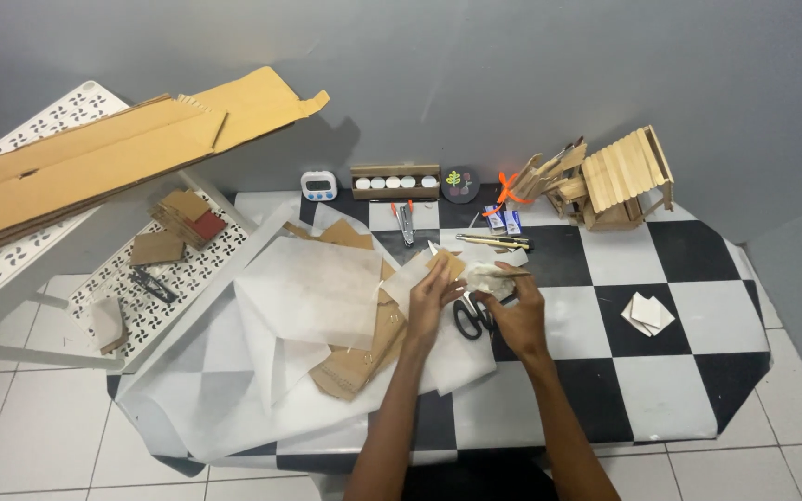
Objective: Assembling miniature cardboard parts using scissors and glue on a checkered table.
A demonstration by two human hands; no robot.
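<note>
Near the frame's centre, your left hand [431, 295] pinches a small cardboard piece [446, 263] while your right hand [515, 311] grips crumpled white paper [492, 277]. Wrapping looks barely begun; scissors [469, 315] lie unused on the bench [661, 371].

Single head cam, high above checkered table [605, 269], looking steeply down & fwd toward grey wall [512, 74]; mid-distance.
</note>
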